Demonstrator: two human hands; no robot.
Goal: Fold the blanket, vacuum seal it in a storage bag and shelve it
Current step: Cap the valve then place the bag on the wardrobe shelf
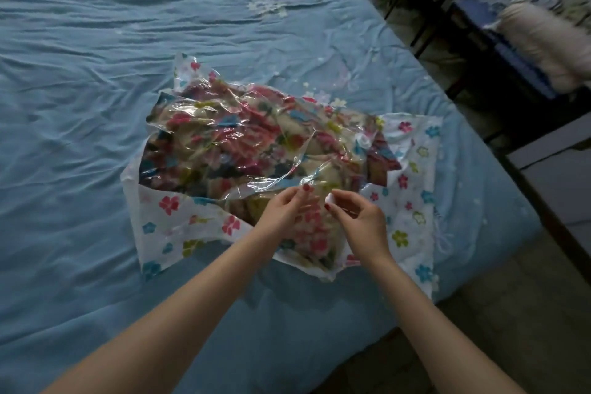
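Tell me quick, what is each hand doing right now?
Left hand: pinching the clear plastic of the bag.
Right hand: pinching a small white piece on the bag.

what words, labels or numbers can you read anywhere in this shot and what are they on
None can be read.
storage bag: only printed flowers show, no lettering.
blanket inside the bag: floral pattern, no text.
small white piece pinched by the right hand: no marking that can be made out.
left hand pinches the clear plastic, which is unmarked.
bedsheet: pale flower prints, no words.
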